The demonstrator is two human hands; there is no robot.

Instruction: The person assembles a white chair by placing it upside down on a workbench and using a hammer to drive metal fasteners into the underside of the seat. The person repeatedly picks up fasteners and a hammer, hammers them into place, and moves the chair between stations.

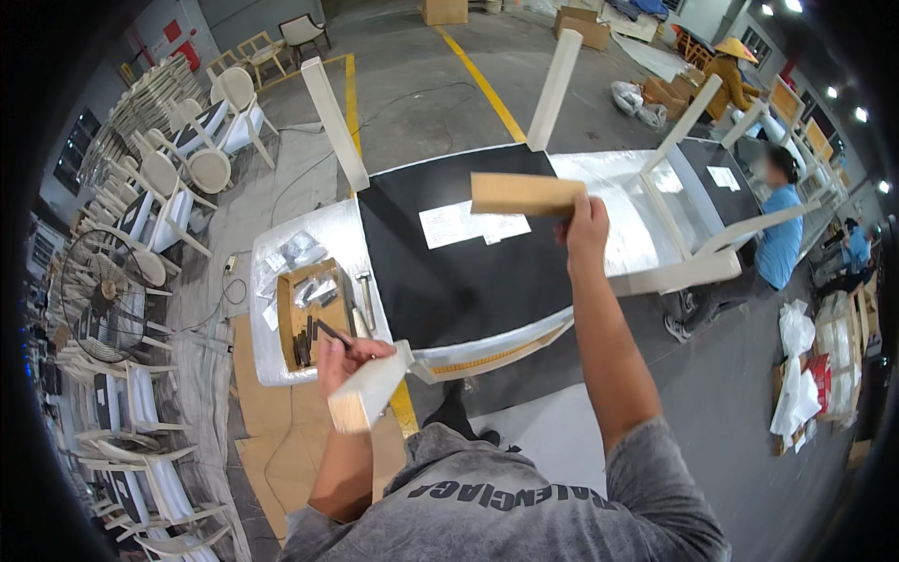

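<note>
Head view, looking down on an upturned chair (468,272), its black seat underside facing up on a foil-covered worktop (323,229), pale legs sticking up and outward toward the far side. Right hand (585,229) raised over the far right part of the seat, fingers pressed together and curled around the end of a flat wooden block (524,194); block's long axis runs left-right, roughly level, free end pointing to the person's left. Left hand (346,361) at the near left corner of the worktop, fingers closed around the near chair leg (370,389), a pale square post whose long axis slants from the seat corner down toward the person, cut end facing the camera. A thin dark tool (332,332) juts from the same hand, pointing up-left; cannot tell exactly how it is pinched. Just beyond that hand, a shallow cardboard tray (286,328) with dark hardware; a hammer (365,300) lies beside it. White paper sheet (468,225) on the seat.
</note>
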